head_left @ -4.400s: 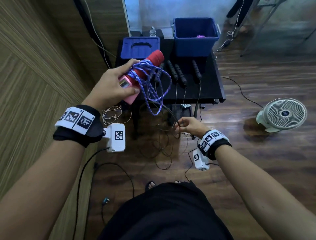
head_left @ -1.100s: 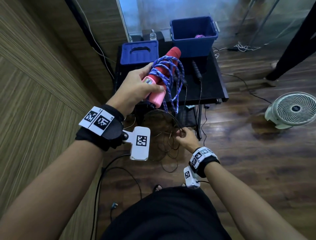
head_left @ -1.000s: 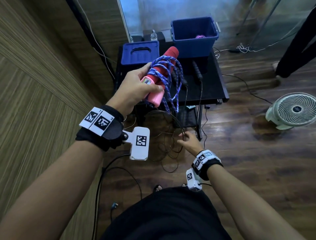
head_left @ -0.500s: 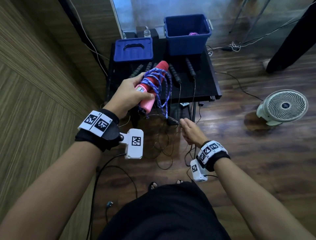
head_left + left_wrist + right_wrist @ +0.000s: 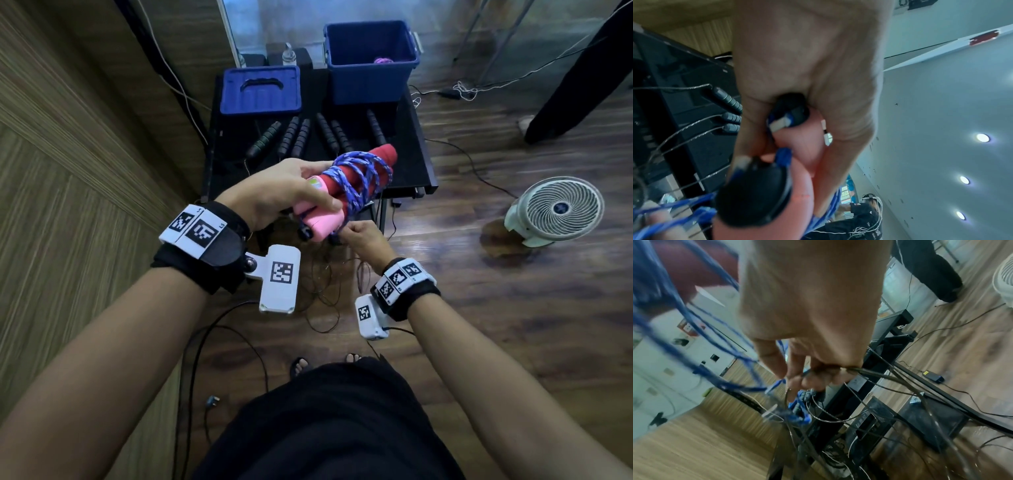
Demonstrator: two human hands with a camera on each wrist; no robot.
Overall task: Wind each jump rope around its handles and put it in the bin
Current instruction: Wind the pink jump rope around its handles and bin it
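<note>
Overhead, the left hand [image 5: 277, 192] gripped two pink-and-red handles [image 5: 339, 192] held together, w/ blue rope [image 5: 359, 178] wound round them, above the front edge of the black desk [image 5: 407, 144]. Right hand [image 5: 363, 236] sat just below the handles' pink ends, fingers pinched on the rope's loose end. Blue bin [image 5: 370, 82] stood at the desk's far side, its lid [image 5: 260, 90] beside it, black-handled ropes [image 5: 298, 137] lying btwn. Fan [image 5: 558, 209] on the floor, right. Left wrist cam: fingers [image 5: 756, 123] curled round the pink handles' black caps. Right wrist cam: blurry; fingertips [image 5: 795, 381] pinched blue rope, thin dark cords running thru the same hand.
</note>
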